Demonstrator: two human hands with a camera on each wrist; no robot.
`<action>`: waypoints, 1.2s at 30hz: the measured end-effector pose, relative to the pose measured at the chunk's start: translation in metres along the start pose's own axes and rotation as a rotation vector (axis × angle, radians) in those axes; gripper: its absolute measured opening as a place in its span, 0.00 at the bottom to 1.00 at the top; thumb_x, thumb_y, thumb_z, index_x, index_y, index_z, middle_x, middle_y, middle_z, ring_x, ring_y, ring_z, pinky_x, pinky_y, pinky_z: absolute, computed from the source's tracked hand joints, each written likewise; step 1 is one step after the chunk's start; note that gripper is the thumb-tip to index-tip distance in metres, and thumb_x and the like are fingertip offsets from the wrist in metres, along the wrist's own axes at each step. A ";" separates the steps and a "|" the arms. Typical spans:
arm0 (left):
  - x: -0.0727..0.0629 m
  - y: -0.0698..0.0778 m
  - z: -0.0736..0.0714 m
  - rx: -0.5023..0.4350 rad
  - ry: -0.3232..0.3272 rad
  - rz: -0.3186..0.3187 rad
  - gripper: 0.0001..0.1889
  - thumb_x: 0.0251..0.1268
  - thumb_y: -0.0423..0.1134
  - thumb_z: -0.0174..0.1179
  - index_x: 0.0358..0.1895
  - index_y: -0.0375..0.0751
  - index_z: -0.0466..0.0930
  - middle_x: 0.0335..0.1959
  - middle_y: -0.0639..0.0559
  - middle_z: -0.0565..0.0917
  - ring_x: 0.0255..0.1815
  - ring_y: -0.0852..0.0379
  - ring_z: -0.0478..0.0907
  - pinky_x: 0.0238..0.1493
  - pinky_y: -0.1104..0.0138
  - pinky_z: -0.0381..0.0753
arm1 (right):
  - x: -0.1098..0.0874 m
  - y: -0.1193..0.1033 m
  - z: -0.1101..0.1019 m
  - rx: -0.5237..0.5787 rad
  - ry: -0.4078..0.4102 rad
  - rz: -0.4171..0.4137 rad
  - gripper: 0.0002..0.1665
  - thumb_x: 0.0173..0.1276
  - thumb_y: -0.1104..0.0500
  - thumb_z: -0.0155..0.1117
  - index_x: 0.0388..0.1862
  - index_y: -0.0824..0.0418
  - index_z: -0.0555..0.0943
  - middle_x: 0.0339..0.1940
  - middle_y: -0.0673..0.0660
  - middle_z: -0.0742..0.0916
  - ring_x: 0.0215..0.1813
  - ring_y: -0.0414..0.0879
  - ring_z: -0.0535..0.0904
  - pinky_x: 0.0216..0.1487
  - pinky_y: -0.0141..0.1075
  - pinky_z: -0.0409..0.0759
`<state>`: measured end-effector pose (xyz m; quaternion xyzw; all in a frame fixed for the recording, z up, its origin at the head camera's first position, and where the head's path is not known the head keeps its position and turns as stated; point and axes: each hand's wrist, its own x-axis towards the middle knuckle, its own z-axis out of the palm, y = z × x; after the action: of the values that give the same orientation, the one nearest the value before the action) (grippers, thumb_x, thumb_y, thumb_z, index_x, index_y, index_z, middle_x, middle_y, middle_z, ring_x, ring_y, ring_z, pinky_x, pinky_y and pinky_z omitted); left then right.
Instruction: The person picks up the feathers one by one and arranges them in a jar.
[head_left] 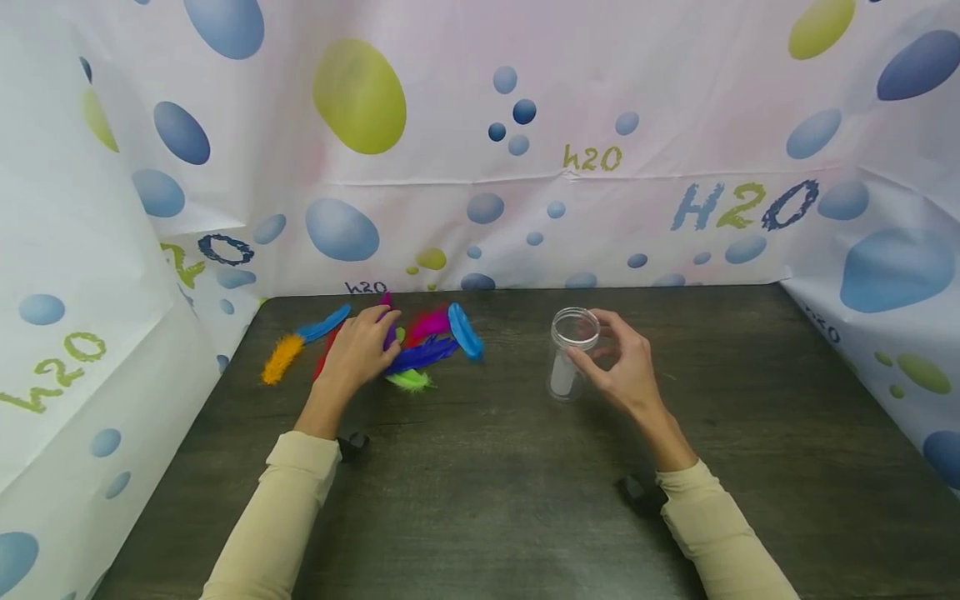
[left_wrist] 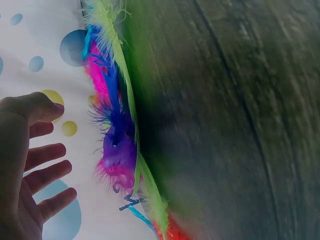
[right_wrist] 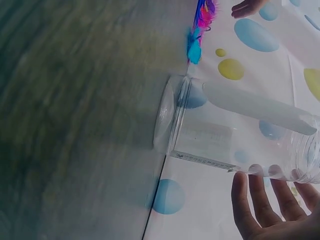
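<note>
we see dark worktop (head_left: pixel 495 500); clear jar (head_left: pixel 564 368) upright, grip of right hand (head_left: pixel 627 367) holding it near top; grip of left hand (head_left: pixel 360 347) loosely wide, beside feathers (head_left: pixel 424 354) on worktop. none seen in jar; we judge work barely begun, feathers left.

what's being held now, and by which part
The right hand holds the clear jar by its sides, near the top; the left hand holds nothing.
</note>
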<state>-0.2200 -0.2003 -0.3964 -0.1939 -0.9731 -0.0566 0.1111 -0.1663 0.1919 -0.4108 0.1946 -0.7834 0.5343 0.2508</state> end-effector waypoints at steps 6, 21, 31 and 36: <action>0.005 0.002 0.002 -0.008 -0.003 0.006 0.24 0.69 0.36 0.62 0.66 0.29 0.78 0.65 0.30 0.78 0.68 0.33 0.74 0.67 0.41 0.73 | -0.002 0.001 0.002 0.004 -0.029 -0.009 0.29 0.58 0.69 0.76 0.60 0.71 0.80 0.46 0.69 0.88 0.48 0.64 0.86 0.36 0.34 0.87; 0.012 0.007 0.009 -0.010 -0.017 0.000 0.22 0.69 0.33 0.61 0.65 0.30 0.79 0.66 0.30 0.78 0.68 0.33 0.74 0.65 0.40 0.75 | -0.007 0.001 0.007 0.006 -0.068 -0.045 0.30 0.58 0.69 0.76 0.61 0.68 0.80 0.47 0.66 0.89 0.49 0.60 0.87 0.36 0.41 0.88; 0.015 0.003 0.010 -0.011 -0.028 -0.003 0.22 0.69 0.31 0.61 0.65 0.30 0.78 0.66 0.30 0.77 0.68 0.33 0.74 0.65 0.41 0.75 | -0.006 -0.001 0.008 0.004 -0.081 -0.050 0.30 0.57 0.67 0.76 0.61 0.68 0.80 0.48 0.64 0.90 0.50 0.60 0.87 0.37 0.37 0.87; 0.016 -0.001 0.013 -0.003 -0.026 0.012 0.21 0.69 0.30 0.61 0.63 0.28 0.79 0.65 0.30 0.78 0.66 0.33 0.75 0.64 0.41 0.76 | -0.007 -0.001 0.009 0.011 -0.081 -0.056 0.31 0.57 0.67 0.76 0.61 0.69 0.80 0.48 0.64 0.89 0.50 0.60 0.87 0.37 0.36 0.87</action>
<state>-0.2371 -0.1931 -0.4052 -0.2008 -0.9731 -0.0550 0.0983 -0.1618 0.1833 -0.4164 0.2391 -0.7843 0.5229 0.2328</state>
